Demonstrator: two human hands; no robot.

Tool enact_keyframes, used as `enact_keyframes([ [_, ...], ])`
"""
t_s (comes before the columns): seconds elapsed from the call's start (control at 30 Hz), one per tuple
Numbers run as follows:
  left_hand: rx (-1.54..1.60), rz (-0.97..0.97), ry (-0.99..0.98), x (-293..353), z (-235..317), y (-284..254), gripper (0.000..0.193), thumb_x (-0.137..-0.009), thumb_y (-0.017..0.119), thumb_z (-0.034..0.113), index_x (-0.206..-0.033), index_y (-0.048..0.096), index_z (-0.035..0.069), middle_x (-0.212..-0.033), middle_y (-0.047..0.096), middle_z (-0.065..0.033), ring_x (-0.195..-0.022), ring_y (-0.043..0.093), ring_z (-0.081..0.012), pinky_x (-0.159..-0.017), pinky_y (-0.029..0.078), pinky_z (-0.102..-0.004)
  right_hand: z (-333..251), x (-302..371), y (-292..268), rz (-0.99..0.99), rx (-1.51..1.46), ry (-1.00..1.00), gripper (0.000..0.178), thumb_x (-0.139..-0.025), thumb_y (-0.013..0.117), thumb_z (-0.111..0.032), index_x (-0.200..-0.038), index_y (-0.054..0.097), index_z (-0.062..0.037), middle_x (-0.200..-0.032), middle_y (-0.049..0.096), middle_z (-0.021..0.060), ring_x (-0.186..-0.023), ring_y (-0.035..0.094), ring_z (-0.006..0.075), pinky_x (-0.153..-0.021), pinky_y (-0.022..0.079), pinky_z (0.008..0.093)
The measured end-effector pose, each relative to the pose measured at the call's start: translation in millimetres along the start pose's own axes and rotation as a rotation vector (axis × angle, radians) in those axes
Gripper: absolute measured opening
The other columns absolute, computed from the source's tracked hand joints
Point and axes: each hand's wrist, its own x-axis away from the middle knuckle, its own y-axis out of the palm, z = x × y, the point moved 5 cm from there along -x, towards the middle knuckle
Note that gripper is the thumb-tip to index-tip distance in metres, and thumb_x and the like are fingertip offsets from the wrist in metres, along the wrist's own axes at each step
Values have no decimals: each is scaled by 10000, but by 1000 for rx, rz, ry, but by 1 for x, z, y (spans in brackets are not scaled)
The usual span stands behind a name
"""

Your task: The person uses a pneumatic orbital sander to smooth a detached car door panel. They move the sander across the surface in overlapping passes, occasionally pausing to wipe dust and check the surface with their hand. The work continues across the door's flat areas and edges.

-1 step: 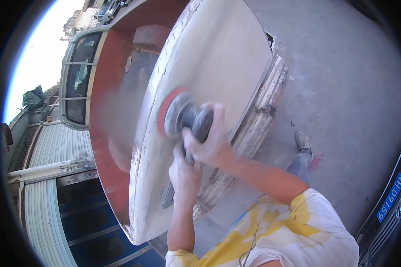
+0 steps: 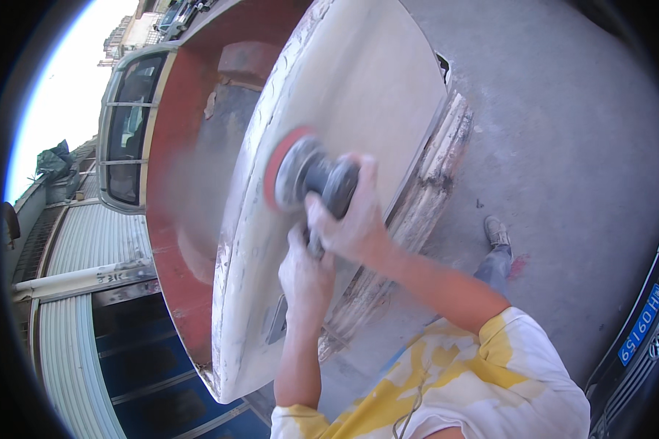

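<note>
A dark grey power sander (image 2: 322,179) with a red-edged round pad (image 2: 280,164) presses against the pale, filler-coated tailgate (image 2: 366,95) of a pickup truck. My right hand (image 2: 351,212) wraps over the sander's rounded top, its fingers curled round the body. Lower down, my left hand (image 2: 305,274) is closed round the sander's handle. Both hands look dusted with white powder. The face of the pad is hidden against the panel.
Beyond the tailgate lies the red truck bed (image 2: 190,161), with the cab's rear window (image 2: 130,132) at the left. A worn, flaking bumper (image 2: 432,183) runs along the near side. A dark car (image 2: 637,358) stands at lower right on the grey floor (image 2: 556,146).
The sander and both hands have shifted slightly to the right and away from me across the tailgate. The grip of each hand stays the same.
</note>
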Motion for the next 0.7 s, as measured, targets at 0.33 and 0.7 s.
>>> enact_keyframes([
  [0.33,14,18,-46,32,-24,-14,517,-900,684,221,-1327,484,7,-1036,685,-294,-958,654,-496,-807,511,-533,-7,42,18,-142,4,45,689,-787,768,-124,-1301,333,22,-1075,476,171,-1000,534,224,-894,473,399],
  [0.7,36,0,187,-105,144,11,534,-935,648,405,-1198,510,-39,-943,700,-303,-902,677,-492,-802,526,-547,-29,-155,-67,53,56,-137,599,-836,752,-226,-1247,378,-3,-951,637,227,-890,685,283,-803,552,415],
])
